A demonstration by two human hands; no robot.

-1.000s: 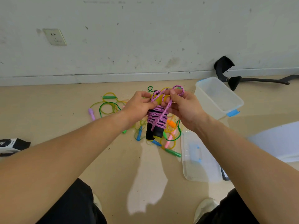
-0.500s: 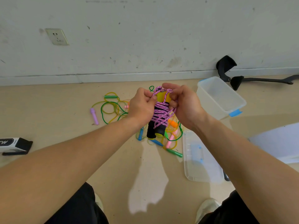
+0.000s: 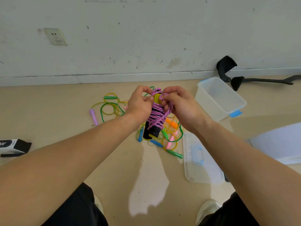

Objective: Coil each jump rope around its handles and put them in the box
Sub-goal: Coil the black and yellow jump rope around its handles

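Both hands are holding a pink rope [image 3: 157, 114] up above the floor, its cord wound tightly around a pair of black handles [image 3: 151, 133]. The left hand [image 3: 140, 106] is curling its fingers around the upper part of the bundle. The right hand [image 3: 181, 106] is pinching a loose loop of cord at the top, fingers bent. The clear box [image 3: 210, 106] is sitting open near the floor's far edge, on the right, its lid [image 3: 206, 173] lying nearer the person. Other ropes [image 3: 170, 142] are lying tangled on the floor beneath

Head-worn view, forward and down.
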